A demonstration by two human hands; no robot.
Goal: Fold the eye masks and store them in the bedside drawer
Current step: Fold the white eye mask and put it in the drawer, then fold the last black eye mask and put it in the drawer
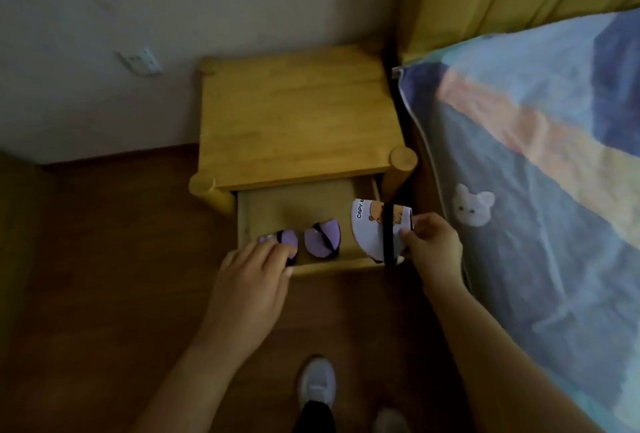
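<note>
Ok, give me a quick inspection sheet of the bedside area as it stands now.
Surface: nightstand top bare; drawer pulled open.
Job's things: two folded purple masks in drawer; white capybara mask folded, strap around it, at drawer's right end.
Clutter: nothing seen.
Grippers: left hand rests on leftmost purple mask; right hand pinches white mask.
Cables: nothing seen.
Surroundings: bed to the right, wall socket, wooden floor.

arms: bare, no sleeves showing
shoes: white sneakers (317, 385)
trousers: black leg (314, 417)
</note>
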